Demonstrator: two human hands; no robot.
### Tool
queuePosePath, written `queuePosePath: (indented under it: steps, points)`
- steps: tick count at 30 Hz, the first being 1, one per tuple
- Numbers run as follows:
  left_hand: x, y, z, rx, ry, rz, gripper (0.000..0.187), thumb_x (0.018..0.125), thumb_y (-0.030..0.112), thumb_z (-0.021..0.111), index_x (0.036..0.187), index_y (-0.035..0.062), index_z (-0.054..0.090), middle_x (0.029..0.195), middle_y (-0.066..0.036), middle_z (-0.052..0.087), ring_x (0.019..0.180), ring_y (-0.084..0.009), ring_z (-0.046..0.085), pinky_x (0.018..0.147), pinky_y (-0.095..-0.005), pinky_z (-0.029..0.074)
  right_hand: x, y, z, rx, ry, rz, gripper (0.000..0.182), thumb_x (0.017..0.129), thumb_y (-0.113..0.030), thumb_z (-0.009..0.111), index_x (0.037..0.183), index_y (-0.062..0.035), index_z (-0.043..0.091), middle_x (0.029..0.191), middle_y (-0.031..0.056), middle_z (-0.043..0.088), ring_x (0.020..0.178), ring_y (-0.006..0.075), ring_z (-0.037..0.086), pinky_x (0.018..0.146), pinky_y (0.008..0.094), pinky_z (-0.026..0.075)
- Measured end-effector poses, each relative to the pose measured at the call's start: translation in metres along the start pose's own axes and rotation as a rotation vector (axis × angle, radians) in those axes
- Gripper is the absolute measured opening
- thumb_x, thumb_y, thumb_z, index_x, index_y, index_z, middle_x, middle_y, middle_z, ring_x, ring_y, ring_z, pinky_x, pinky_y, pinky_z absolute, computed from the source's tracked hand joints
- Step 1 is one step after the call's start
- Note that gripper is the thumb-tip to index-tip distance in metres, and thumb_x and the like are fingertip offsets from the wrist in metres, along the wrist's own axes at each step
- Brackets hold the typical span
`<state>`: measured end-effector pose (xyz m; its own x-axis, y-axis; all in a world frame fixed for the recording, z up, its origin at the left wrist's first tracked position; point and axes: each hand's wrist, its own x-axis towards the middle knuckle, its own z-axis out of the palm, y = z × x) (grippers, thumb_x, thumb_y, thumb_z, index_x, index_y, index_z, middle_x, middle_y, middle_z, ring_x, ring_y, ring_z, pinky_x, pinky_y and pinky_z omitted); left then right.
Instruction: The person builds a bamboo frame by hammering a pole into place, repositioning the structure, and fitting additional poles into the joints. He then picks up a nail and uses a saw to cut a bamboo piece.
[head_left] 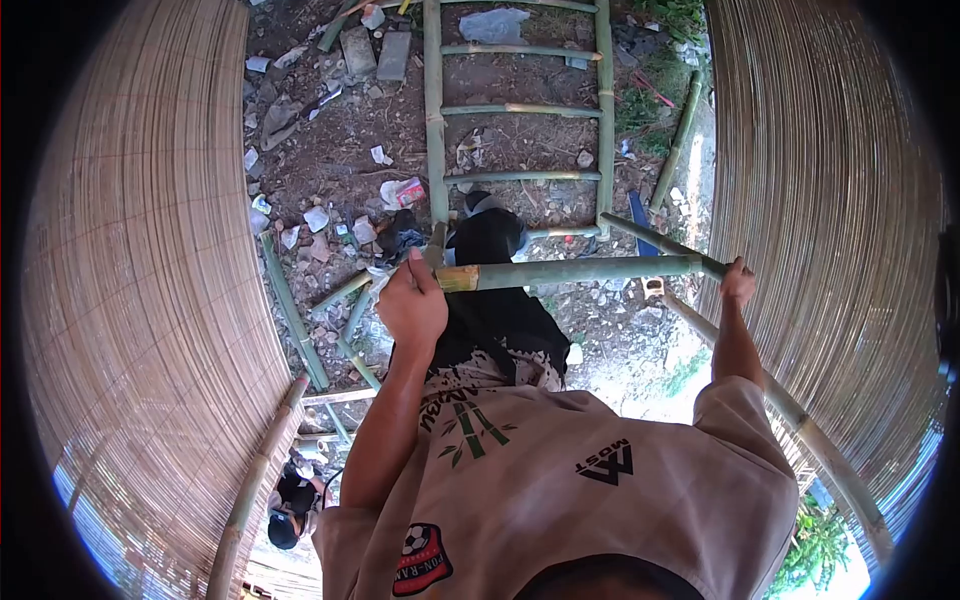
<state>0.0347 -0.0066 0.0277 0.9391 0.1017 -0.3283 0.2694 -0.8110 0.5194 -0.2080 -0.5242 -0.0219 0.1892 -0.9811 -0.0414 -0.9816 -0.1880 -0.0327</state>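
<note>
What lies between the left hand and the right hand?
A green bamboo rung spans the stretch between the left hand and the right hand, as the head view shows.

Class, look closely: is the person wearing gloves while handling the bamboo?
No: the left hand and right hand on the bamboo frame are both bare.

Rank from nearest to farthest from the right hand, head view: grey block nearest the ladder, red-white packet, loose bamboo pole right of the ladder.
1. Loose bamboo pole: right of ladder.
2. Red-white packet: left of ladder.
3. Grey block: upper left.
</note>
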Motion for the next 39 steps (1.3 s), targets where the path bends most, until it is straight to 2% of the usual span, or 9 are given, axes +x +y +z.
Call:
queuePosePath:
  steps: [4,11,14,19,23,29,32,39]
  points:
    - [0.001,0.001,0.0,-0.033,0.005,0.042,0.042,0.099,0.033,0.047,0.079,0.0034,0.069,0.068,-0.018,0.066,0.064,-0.0398,0.065,0.061,-0.0471,0.05,0.004,0.004,0.002,0.036,-0.01,-0.025,0.054,0.086,-0.048,0.04,0.088,-0.0066,0.075,0.094,0.0261,0.068,0.093,0.0442,0.065,0.087,0.0514,0.047]
    - [0.002,0.005,-0.001,-0.018,-0.018,0.012,0.042,0.098,0.033,0.047,0.082,0.0026,0.071,0.068,-0.019,0.066,0.065,-0.0394,0.065,0.062,-0.0466,0.05,0.011,0.004,0.005,0.074,0.026,-0.011,0.053,0.086,-0.048,0.042,0.09,-0.0062,0.075,0.093,0.0259,0.069,0.092,0.0443,0.065,0.087,0.0507,0.047]
    - [0.002,0.001,0.001,-0.034,-0.015,0.009,0.041,0.098,0.033,0.047,0.083,0.0026,0.071,0.069,-0.019,0.066,0.066,-0.0392,0.066,0.062,-0.0468,0.05,0.009,0.01,0.006,0.046,-0.001,-0.071,0.054,0.086,-0.048,0.042,0.09,-0.0059,0.075,0.094,0.0262,0.068,0.092,0.0443,0.065,0.087,0.0509,0.047]
    - [0.004,0.002,0.002,-0.044,0.008,0.015,0.041,0.098,0.033,0.048,0.082,0.0029,0.071,0.069,-0.019,0.066,0.065,-0.0391,0.065,0.061,-0.0467,0.05,0.006,-0.001,0.003,-0.002,0.025,0.0,0.054,0.087,-0.046,0.039,0.09,-0.0055,0.075,0.094,0.0253,0.068,0.091,0.0443,0.065,0.086,0.0515,0.047]
    - [0.004,-0.002,0.001,-0.033,0.007,0.044,0.042,0.098,0.034,0.048,0.08,0.0021,0.07,0.066,-0.02,0.064,0.062,-0.0395,0.064,0.058,-0.0471,0.048,0.009,0.001,0.003,0.041,-0.014,-0.019,0.055,0.086,-0.047,0.04,0.09,-0.0044,0.074,0.094,0.0261,0.068,0.092,0.0453,0.065,0.087,0.0514,0.047]
    - [0.007,0.006,-0.001,-0.014,0.036,0.089,0.043,0.099,0.032,0.047,0.077,0.0008,0.068,0.059,-0.017,0.061,0.055,-0.0368,0.06,0.054,-0.0446,0.044,-0.001,-0.016,-0.005,0.022,0.036,0.042,0.054,0.086,-0.047,0.041,0.09,-0.0039,0.074,0.094,0.0274,0.068,0.092,0.045,0.065,0.087,0.0513,0.047]
    - [0.009,0.002,0.002,-0.057,0.055,0.123,0.045,0.099,0.033,0.047,0.076,0.001,0.068,0.059,-0.016,0.061,0.055,-0.0363,0.06,0.055,-0.0442,0.045,-0.005,-0.018,-0.01,0.054,-0.006,0.048,0.055,0.086,-0.046,0.04,0.091,-0.0032,0.073,0.095,0.0287,0.067,0.093,0.0459,0.064,0.088,0.0516,0.047]
    - [0.006,0.002,-0.002,-0.048,0.0,0.061,0.046,0.1,0.035,0.046,0.08,0.001,0.07,0.064,-0.016,0.064,0.059,-0.0342,0.063,0.058,-0.043,0.046,-0.001,-0.017,-0.009,-0.002,-0.024,0.054,0.056,0.086,-0.046,0.039,0.095,-0.0029,0.073,0.096,0.0299,0.066,0.096,0.0466,0.064,0.09,0.0514,0.046]
